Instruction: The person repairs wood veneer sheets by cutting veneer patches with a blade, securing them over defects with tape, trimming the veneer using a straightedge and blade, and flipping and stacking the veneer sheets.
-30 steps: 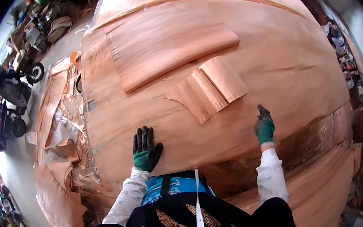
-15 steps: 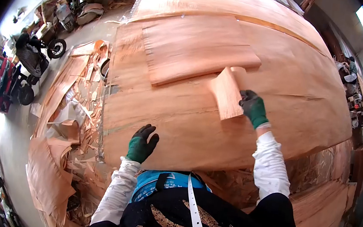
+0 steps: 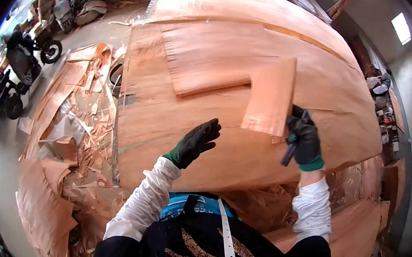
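Note:
My right hand (image 3: 303, 139), in a black and green glove, is closed at the lower right edge of a folded veneer piece (image 3: 270, 98). A small dark object (image 3: 288, 155) sticks out below its fingers. Fingers apart and holding nothing, my left hand (image 3: 197, 143) hovers over the near part of the large veneer sheet (image 3: 186, 164). The folded piece overlaps the right end of a wider folded veneer sheet (image 3: 209, 59), which lies flat on the stack.
Torn veneer scraps (image 3: 89, 114) litter the floor at the left, beside a curled sheet (image 3: 44, 206). More long sheets (image 3: 342, 232) lie at the lower right. A motorcycle (image 3: 24, 60) and piled goods (image 3: 78, 0) stand at the upper left.
My right hand has gone to the smaller veneer piece, which has been folded and shifted up over the wider sheet's end. My left hand has lifted and moved right.

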The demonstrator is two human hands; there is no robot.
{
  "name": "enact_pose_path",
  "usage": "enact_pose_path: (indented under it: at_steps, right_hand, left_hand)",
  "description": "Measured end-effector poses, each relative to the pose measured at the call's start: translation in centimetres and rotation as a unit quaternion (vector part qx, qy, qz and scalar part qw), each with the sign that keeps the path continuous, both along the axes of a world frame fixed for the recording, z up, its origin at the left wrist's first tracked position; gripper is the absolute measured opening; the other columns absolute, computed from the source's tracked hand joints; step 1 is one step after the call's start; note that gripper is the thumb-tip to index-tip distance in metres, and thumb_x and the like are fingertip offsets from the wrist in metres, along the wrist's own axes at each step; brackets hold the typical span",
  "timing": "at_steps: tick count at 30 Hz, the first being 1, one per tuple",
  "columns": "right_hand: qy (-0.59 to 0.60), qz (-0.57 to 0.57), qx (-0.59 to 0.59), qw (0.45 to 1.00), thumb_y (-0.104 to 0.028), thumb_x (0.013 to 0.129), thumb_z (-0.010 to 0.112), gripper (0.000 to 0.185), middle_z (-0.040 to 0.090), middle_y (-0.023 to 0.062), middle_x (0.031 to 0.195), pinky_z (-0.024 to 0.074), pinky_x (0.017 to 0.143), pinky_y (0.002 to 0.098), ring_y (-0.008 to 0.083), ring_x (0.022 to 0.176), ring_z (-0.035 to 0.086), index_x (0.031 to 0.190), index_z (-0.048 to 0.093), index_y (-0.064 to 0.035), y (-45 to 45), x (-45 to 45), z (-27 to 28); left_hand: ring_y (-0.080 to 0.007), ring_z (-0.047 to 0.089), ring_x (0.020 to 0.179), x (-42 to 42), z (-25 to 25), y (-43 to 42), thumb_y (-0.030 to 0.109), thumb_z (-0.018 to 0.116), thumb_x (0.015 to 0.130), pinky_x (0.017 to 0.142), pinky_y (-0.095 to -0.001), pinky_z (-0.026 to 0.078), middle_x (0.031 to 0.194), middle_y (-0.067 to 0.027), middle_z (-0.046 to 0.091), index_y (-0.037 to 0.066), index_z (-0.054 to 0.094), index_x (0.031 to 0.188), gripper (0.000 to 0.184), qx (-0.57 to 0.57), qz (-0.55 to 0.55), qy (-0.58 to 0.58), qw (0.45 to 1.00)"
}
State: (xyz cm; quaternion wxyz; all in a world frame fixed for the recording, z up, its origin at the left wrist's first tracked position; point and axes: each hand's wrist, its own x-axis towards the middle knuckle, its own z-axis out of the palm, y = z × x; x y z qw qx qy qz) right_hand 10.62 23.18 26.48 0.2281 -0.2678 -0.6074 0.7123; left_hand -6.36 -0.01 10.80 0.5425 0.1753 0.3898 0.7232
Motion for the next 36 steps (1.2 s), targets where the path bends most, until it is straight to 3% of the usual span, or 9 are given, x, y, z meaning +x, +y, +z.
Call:
enact_pose_path:
  at_steps: [5, 10, 13, 18, 19, 23, 30, 33, 36]
  right_hand:
    - [-0.011, -0.003, -0.081, 0.997, -0.008, 0.090, 0.056, 0.028, 0.061, 0.0006, 0.078, 0.0367, 0.048, 0.0204, 0.0070, 0.054, 0.048, 0.117, 0.061, 0.0002, -5.7, -3.8, -3.9]
    - [-0.107, 0.106, 0.028, 0.988, -0.005, 0.089, 0.054, 0.034, 0.064, 0.0037, 0.098, 0.0452, 0.054, 0.0217, 0.0098, 0.078, 0.060, 0.122, 0.058, -0.0025, -8.3, -6.7, -8.4]
    - [-0.051, 0.043, 0.037, 0.997, -0.005, 0.088, 0.055, 0.036, 0.063, 0.0079, 0.115, 0.0497, 0.059, 0.0230, 0.0126, 0.093, 0.062, 0.124, 0.058, -0.0048, -2.1, -6.5, -14.4]
    - [-0.245, -0.122, 0.195, 0.942, 0.001, 0.087, 0.047, 0.033, 0.062, 0.0114, 0.110, 0.0535, 0.066, 0.0330, 0.0204, 0.088, 0.061, 0.112, 0.065, -0.0087, 13.8, -1.7, -25.7]
    - [-0.318, -0.115, 0.460, 0.821, -0.001, 0.087, 0.048, 0.035, 0.058, 0.0139, 0.121, 0.0518, 0.080, 0.0353, 0.0244, 0.101, 0.059, 0.117, 0.063, -0.0101, 14.4, -0.5, -26.3]
    - [-0.493, 0.005, 0.608, 0.622, -0.013, 0.088, 0.055, 0.048, 0.045, 0.0104, 0.141, 0.0477, 0.090, 0.0417, 0.0255, 0.125, 0.048, 0.135, 0.048, -0.0156, 13.7, 1.8, -26.8]
    - [-0.441, 0.023, 0.655, 0.613, -0.013, 0.088, 0.054, 0.058, 0.039, 0.0067, 0.146, 0.0468, 0.093, 0.0418, 0.0231, 0.132, 0.039, 0.143, 0.037, -0.0197, 18.4, 4.8, -31.5]
    - [-0.542, 0.119, 0.594, 0.582, -0.004, 0.084, 0.055, 0.058, 0.043, 0.0084, 0.143, 0.0473, 0.094, 0.0405, 0.0265, 0.125, 0.048, 0.139, 0.043, -0.0167, 14.2, 1.8, -22.2]
    - [-0.511, 0.175, 0.489, 0.685, 0.004, 0.079, 0.055, 0.057, 0.052, 0.0116, 0.133, 0.0507, 0.089, 0.0377, 0.0280, 0.108, 0.059, 0.134, 0.050, -0.0130, 17.1, -1.1, -20.4]
  left_hand:
    - [-0.0229, 0.053, 0.118, -1.3, 4.2, -0.3, 0.036, 0.047, 0.099, 0.099, -0.0380, 0.043, 0.130, -0.0088, 0.054, 0.011, 0.042, 0.140, 0.049, 0.055, 0.005, -0.073, 0.996]
    - [-0.0158, 0.063, 0.079, -4.9, -1.2, -3.0, 0.017, 0.069, 0.085, 0.068, -0.0299, 0.056, 0.093, -0.0058, 0.066, 0.002, 0.061, 0.114, 0.033, -0.113, 0.301, -0.108, 0.941]
    - [-0.0161, 0.063, 0.072, -7.5, -7.2, -7.6, 0.015, 0.071, 0.083, 0.060, -0.0297, 0.055, 0.088, -0.0060, 0.066, 0.004, 0.062, 0.107, 0.029, -0.216, 0.358, -0.058, 0.907]
    - [-0.0170, 0.060, 0.055, -9.1, -11.6, -13.2, 0.020, 0.070, 0.082, 0.048, -0.0299, 0.052, 0.074, -0.0079, 0.064, 0.004, 0.061, 0.095, 0.022, -0.382, 0.371, 0.014, 0.846]
    - [-0.0172, 0.060, 0.054, -9.3, -12.3, -13.5, 0.020, 0.070, 0.082, 0.048, -0.0302, 0.051, 0.073, -0.0082, 0.064, 0.004, 0.061, 0.095, 0.022, -0.386, 0.376, 0.016, 0.842]
    - [-0.0202, 0.061, 0.056, -9.6, -14.8, -14.1, 0.019, 0.068, 0.084, 0.048, -0.0332, 0.052, 0.075, -0.0093, 0.064, 0.003, 0.059, 0.097, 0.023, -0.401, 0.376, 0.013, 0.835]
    - [-0.0187, 0.062, 0.064, -8.0, -13.3, -11.5, 0.013, 0.070, 0.083, 0.055, -0.0316, 0.054, 0.081, -0.0096, 0.065, 0.003, 0.060, 0.099, 0.021, -0.411, 0.405, 0.056, 0.815]
    - [-0.0167, 0.062, 0.071, -6.2, -10.8, -10.3, 0.007, 0.071, 0.081, 0.062, -0.0307, 0.054, 0.085, -0.0081, 0.065, 0.003, 0.060, 0.103, 0.025, -0.353, 0.467, 0.130, 0.800]
    - [-0.0126, 0.062, 0.081, -5.2, -9.6, -11.2, 0.005, 0.069, 0.082, 0.072, -0.0274, 0.052, 0.094, -0.0074, 0.067, 0.003, 0.062, 0.107, 0.026, -0.279, 0.476, 0.344, 0.760]
